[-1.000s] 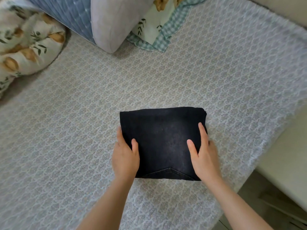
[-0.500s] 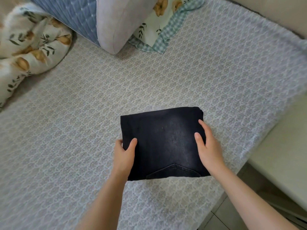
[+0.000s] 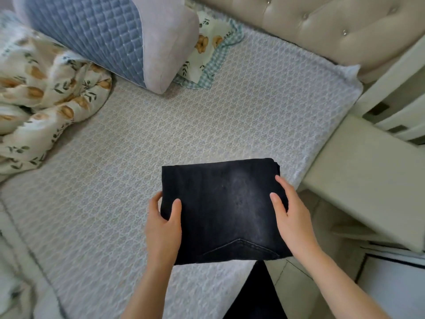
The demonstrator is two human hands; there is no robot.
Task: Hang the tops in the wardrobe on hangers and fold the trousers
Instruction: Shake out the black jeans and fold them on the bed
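L hand [image 3: 164, 229] & R hand [image 3: 295, 219] are gripping folded black jeans [image 3: 225, 208] at its sides, thumbs on top. Jeans are showing lower center, at bed [image 3: 184, 134] edge.

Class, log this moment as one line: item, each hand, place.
item: folded dark jeans | left hand: grips left edge | right hand: grips right edge | place: near edge of bed

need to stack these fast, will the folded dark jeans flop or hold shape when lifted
The folded jeans probably hold shape: they look flat between the left hand and right hand, with no sag showing. Thick layered denim likely feels fairly heavy. Layers at the far right corner may splay if tilted.
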